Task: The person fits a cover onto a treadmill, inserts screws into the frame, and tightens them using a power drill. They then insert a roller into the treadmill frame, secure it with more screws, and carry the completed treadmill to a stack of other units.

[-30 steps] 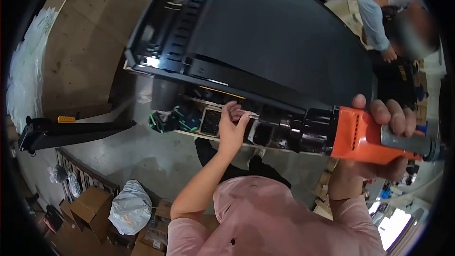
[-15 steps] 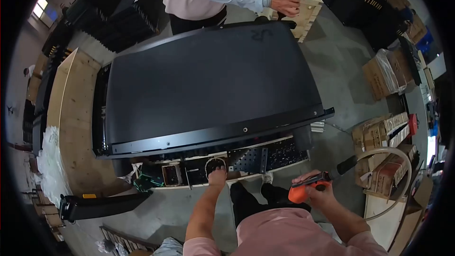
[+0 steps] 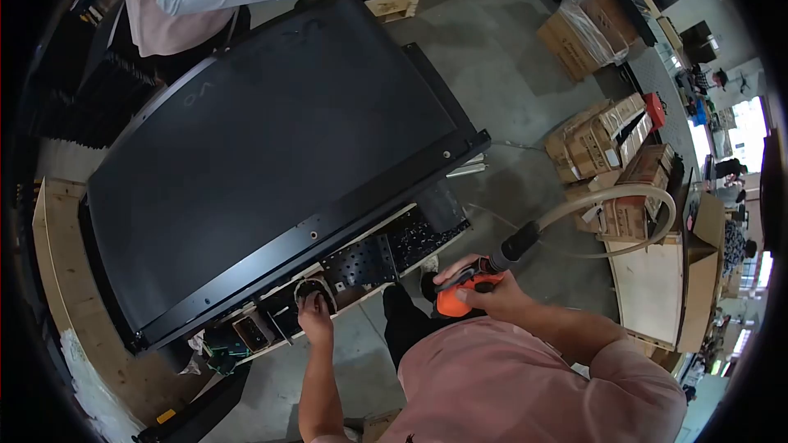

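No readable text or numbers.

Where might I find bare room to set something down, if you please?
Bare: the top of the black panel, and the floor between it and the cardboard boxes. Crowded: the parts tray, where the left hand is at a round container.

A head-worn fisheye camera looks forward and steeply down at close range, above the near side of a large black panel [image 3: 271,139].
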`<state>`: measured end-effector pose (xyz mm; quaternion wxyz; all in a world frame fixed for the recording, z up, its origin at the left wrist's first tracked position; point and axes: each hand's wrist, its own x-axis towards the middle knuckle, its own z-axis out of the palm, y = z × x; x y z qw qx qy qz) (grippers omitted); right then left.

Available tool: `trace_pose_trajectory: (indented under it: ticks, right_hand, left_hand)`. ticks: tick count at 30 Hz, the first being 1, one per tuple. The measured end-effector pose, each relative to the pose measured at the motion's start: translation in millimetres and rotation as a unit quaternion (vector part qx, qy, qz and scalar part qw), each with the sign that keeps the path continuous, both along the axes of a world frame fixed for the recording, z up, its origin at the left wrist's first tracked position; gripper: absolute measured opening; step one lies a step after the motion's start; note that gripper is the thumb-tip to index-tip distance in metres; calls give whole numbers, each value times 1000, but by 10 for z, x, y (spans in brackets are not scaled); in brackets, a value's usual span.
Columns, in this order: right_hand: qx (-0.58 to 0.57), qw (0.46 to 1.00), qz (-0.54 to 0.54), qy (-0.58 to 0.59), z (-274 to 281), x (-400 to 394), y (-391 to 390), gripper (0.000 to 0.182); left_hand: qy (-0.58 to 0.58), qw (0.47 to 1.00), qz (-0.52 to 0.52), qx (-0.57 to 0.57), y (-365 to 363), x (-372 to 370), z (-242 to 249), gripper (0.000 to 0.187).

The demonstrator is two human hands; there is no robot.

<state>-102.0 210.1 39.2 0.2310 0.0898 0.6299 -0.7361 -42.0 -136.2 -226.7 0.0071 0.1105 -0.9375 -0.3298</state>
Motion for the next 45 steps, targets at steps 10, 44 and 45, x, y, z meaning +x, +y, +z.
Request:
trace_pose_trajectory:
  ticks: [10, 44, 45]
  right_hand:
    - [-357, 884, -295, 65, 281, -920, 878, 37]
    - [-39, 932, 47, 356, 94, -1913, 1335, 38]
    - [-34, 932, 52, 357, 273, -1977, 1219, 38]
  left_hand:
    - [5, 564, 155, 811, 2241, -1135, 2110, 20]
    - [-67, 394, 329, 856, 3576, -1985, 1955, 25]
    - [-78, 414, 333, 844, 3560, -1940, 1964, 25]
